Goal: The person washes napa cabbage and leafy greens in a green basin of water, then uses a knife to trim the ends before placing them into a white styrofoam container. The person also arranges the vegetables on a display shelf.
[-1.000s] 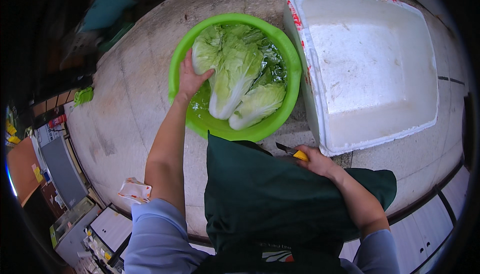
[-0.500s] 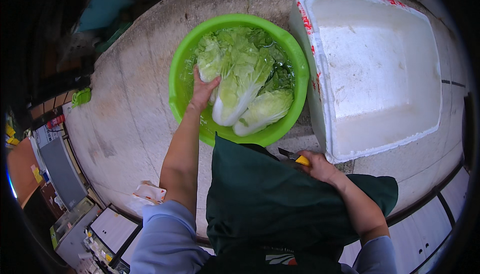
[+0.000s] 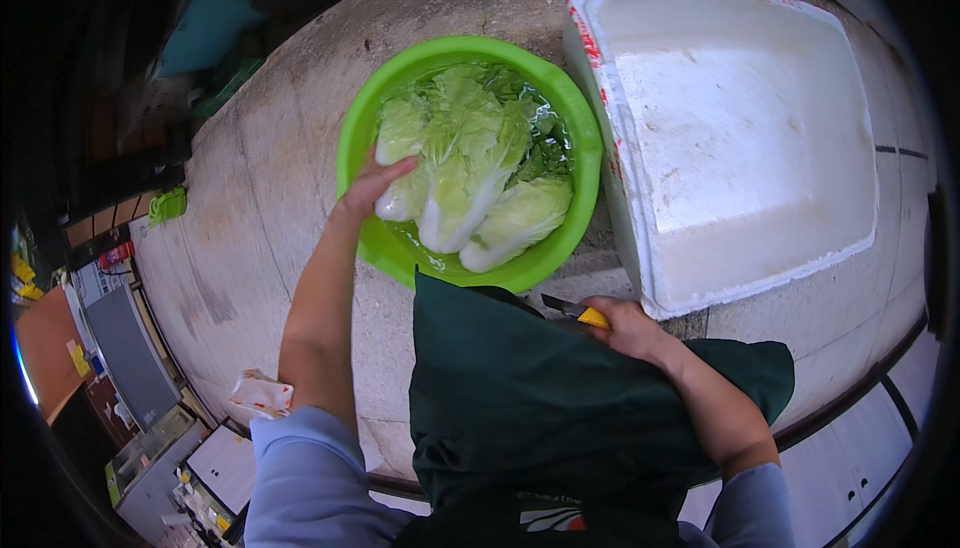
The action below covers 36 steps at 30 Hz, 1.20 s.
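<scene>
Head view: left hand [image 3: 372, 183] reaches into green basin [image 3: 352, 163], fingers spread on leftmost cabbage [image 3: 405, 163], no closed grip. Right hand [image 3: 620, 326] closed around yellow-handled knife [image 3: 575, 312] above dark apron [image 3: 540, 398]. Risk: wet cabbage slips, water spills; blade near lap.

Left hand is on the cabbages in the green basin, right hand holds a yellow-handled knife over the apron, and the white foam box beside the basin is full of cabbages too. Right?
Not quite. In the head view the white foam box holds no cabbages; its inside is bare. The rest stands.
</scene>
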Tool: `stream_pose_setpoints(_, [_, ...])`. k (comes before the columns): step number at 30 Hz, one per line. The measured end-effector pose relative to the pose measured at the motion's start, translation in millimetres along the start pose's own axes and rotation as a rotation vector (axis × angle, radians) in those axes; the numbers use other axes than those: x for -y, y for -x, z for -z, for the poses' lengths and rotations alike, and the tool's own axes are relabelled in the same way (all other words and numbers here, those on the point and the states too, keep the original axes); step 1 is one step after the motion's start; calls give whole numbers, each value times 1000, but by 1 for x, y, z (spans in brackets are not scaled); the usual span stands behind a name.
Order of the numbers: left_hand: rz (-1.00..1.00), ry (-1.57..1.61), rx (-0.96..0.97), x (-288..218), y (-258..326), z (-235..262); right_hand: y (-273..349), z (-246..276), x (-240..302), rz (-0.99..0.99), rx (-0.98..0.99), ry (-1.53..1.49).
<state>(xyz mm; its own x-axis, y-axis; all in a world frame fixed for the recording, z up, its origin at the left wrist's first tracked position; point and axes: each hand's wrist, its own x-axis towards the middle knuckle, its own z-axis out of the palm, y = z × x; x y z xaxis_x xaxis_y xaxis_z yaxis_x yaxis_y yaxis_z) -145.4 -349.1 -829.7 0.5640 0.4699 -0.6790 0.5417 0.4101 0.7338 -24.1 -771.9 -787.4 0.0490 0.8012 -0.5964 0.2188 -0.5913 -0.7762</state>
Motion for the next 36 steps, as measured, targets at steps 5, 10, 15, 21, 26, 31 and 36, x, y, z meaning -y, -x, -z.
stream_pose_setpoints(5, [138, 12, 6, -15, 20, 17, 14, 5, 37, 239, -223, 127])
stream_pose_setpoints(10, [216, 232, 13, -15, 37, 38, 34, 49, 69, 231, -615, 229])
stream_pose_setpoints(15, [163, 448, 31, -26, 48, 39, 33, 74, 44, -42, -719, 88])
stream_pose_setpoints(21, [37, 657, 150, -57, 80, 25, 18, 70, 33, -41, -674, 120])
stream_pose_setpoints(26, [-27, 567, 301, -86, 97, 5, 9, 76, 29, 30, -718, 15])
stream_pose_setpoints(31, [-30, 495, 265, -102, 109, -8, 12, 85, 30, 77, -705, -92])
stream_pose_setpoints(36, [-16, 489, 347, -123, 111, -53, 29, 117, 28, 101, -857, -357])
